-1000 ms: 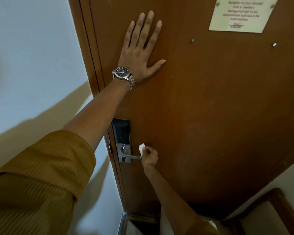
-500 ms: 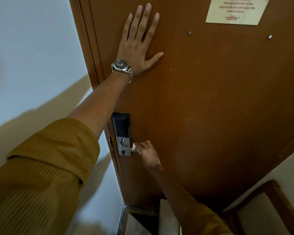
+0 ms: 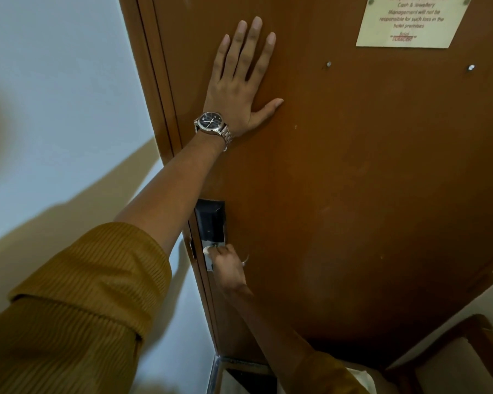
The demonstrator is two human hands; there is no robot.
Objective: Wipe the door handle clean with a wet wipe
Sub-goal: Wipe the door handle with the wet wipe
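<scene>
Left hand (image 3: 241, 89), fingers spread flat on the door (image 3: 353, 194) above the lock plate (image 3: 211, 223), braces it. Right hand (image 3: 228, 265) pinches the wet wipe (image 3: 207, 250) against the handle's root, the door handle (image 3: 244, 260) largely hidden; wipe steadily outward.

head cam | faces forward-down | close to door (image 3: 353, 194)
</scene>
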